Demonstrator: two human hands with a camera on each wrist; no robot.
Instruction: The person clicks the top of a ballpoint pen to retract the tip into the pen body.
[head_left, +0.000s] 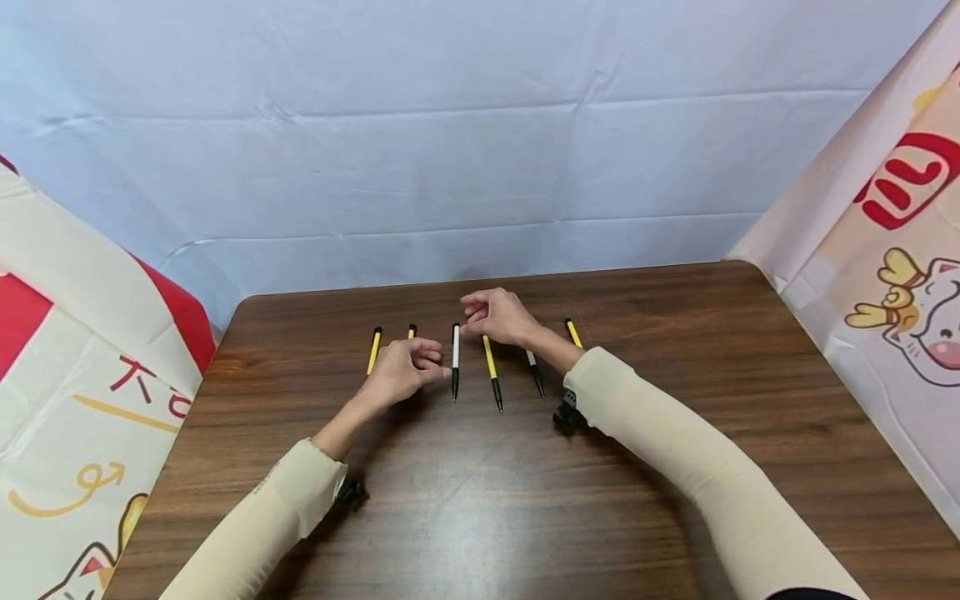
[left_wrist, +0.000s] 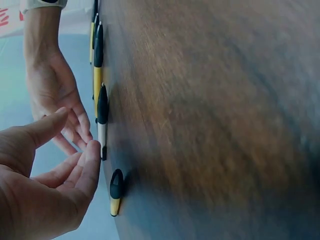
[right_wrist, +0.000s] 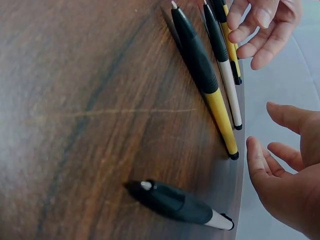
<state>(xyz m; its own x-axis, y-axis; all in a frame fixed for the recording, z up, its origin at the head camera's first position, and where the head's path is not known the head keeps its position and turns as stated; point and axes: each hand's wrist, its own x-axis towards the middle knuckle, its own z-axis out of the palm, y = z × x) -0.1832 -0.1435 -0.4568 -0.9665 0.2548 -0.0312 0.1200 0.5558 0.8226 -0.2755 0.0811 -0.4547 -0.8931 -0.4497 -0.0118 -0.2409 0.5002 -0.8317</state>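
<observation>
Both hands are loose, with fingers a little bent and a gap by each thumb, and they hold nothing. Closest to the person is a bare part of the brown, wood-look desk. Next comes the black tip of a thin yellow and black pen, which leans a bit as it lies on the desk. Then comes the left hand, with its thumb right beside a thin white and black pen.

This white and black pen lies flat in the space between the two hands. It is long from near to far, almost straight, with its tip facing the person. The left hand is by its middle, on the left side. A bit farther away, the right hand is by its far end, on the right side. Both hands are so close to it that neither looks clearly nearer, and I can't tell if any finger touches it.

Past the far edge of the desk hangs a big, pale, creased cloth.
</observation>
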